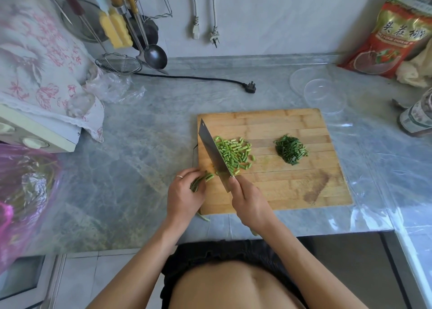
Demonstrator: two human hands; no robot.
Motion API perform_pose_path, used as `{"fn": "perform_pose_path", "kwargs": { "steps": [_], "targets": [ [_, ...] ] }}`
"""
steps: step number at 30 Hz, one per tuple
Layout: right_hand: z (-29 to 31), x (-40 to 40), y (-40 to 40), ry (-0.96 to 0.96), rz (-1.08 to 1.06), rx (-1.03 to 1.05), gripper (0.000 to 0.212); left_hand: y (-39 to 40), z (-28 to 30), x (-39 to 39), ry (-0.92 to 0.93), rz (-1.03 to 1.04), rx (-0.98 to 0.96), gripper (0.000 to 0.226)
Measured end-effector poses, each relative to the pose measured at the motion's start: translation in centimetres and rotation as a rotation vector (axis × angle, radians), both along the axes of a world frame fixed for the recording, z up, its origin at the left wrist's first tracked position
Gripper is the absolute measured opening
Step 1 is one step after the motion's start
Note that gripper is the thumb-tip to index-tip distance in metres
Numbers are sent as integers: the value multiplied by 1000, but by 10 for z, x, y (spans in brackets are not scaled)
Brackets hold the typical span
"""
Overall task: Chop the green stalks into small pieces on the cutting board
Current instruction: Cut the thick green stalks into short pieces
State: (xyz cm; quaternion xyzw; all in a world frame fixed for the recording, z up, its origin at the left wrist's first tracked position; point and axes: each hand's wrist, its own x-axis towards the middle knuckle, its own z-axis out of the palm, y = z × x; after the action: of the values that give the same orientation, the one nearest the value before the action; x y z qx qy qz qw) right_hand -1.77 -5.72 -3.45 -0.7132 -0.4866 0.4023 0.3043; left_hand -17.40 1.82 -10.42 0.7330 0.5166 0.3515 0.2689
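Stalks [202,180] lie bunched at the left edge of the board [292,187], their cut ends poking out toward the cleaver [216,153]. The left hand [184,192], a ring on one finger, is clenched around the bunch and pins it against the board's edge. The right hand [249,202] grips the cleaver's handle, which is hidden inside the fist; the blade stands on its edge, running away from the person, just beside the stalk ends. Right of the blade and touching it sits a heap of pale green pieces [236,153]. Farther right, well apart from that heap, is a smaller pile of dark green bits [291,152]. The board rests on the grey marbled desk [140,149]. Behind it a black plug [250,86] lies on the desk, and two clear bowls [323,96] sit near the board's far right corner.
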Motion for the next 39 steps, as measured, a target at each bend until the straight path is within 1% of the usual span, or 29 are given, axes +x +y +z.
{"fn": "perform_pose_path", "kwargs": {
  "steps": [3,8,12,15,20,25,31,36,39],
  "targets": [
    [-4,-1,-4,-23,17,-21,42,-2,-5,-1,11,-27,-30,17],
    [-9,-3,-9,-38,34,0,43,-9,-12,-1,119,-73,23,20],
    [-10,-3,-8,-34,43,10,40,-10,-13,1,187,-110,82,33],
    [-14,-4,-9,-40,32,19,38,-9,-16,0,214,-118,84,33],
    [-19,-6,-8,-57,25,25,35,-11,-17,3,205,-113,72,23],
    [-19,-9,-2,-34,45,31,33,-12,-12,8,157,-97,114,28],
    [-14,-6,19,-44,60,28,36,-11,-14,12,109,-53,111,23],
    [-8,-3,13,-14,46,72,37,-7,-19,13,131,-9,72,15],
    [-7,1,9,-19,48,76,36,-8,-21,13,138,2,100,15]
  ]
}}
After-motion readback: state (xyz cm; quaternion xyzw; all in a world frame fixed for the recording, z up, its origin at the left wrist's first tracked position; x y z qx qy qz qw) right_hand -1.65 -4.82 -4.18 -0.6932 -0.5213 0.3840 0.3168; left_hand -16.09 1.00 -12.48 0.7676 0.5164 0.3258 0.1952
